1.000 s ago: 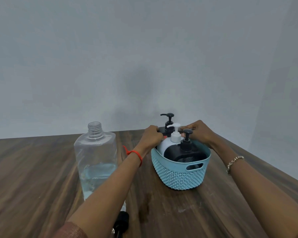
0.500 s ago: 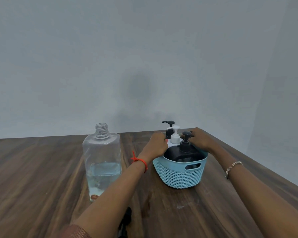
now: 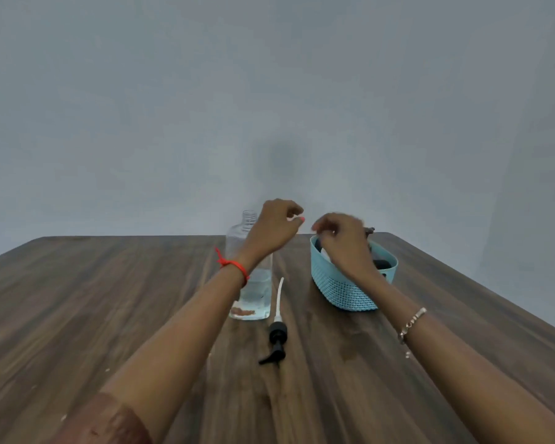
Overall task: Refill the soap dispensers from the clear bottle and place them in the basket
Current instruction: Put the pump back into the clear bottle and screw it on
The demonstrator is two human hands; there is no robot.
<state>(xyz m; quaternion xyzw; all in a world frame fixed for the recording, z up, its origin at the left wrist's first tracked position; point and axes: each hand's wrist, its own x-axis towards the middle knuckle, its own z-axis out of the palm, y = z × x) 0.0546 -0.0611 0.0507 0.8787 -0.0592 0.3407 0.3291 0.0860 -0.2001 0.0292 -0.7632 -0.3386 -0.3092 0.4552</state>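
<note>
While clear bottle (image 3: pixel 258 290) stands upright, mouth up

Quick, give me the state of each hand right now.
Left hand: loosely curled, holding nothing, so open.
Right hand: blurred over the basket; cannot tell.

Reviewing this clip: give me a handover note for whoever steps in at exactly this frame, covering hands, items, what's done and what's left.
Left hand: raised above the table, fingers loosely curled, holding nothing.
Right hand: over the basket, blurred; grip unclear.
Dispensers: in the basket, mostly hidden by the right hand; a dark dispenser shows.
Clear bottle: upright left of the basket, uncapped, liquid low.
Pump cap: lying on the table in front of the bottle.
Done: dispensers appear basketed.
Left: probably putting the pump cap back on the bottle.
</note>
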